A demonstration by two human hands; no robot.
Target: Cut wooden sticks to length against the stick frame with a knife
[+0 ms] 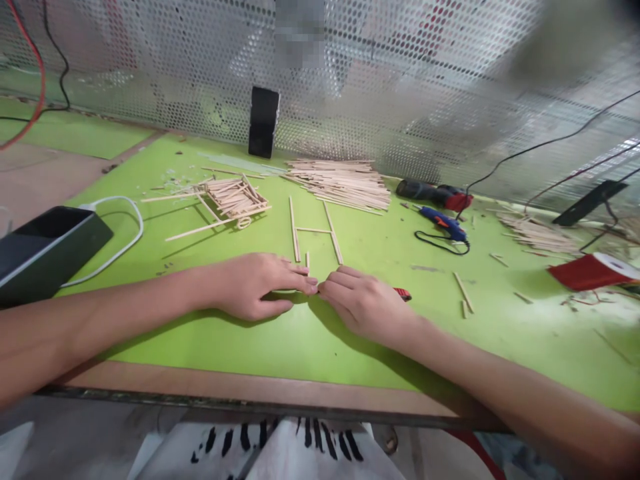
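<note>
My left hand (pixel 260 285) and my right hand (pixel 363 303) lie on the green mat (pixel 280 333), fingertips meeting in a pinch at the middle. Between the fingertips is something small that I cannot make out. A red-handled tool (pixel 403 293) pokes out from behind my right hand. Just beyond the fingers lies an H-shaped frame of thin wooden sticks (pixel 315 230), with a short stick (pixel 307 260) beside it.
A pile of wooden sticks (pixel 343 181) lies at the back, a small stick-built cart (pixel 233 200) to its left. A blue glue gun (pixel 443 223), a red-black tool (pixel 435 193), a black box (pixel 43 250) with white cable, an upright phone (pixel 263 122) and a mesh wall (pixel 400 87) surround the mat.
</note>
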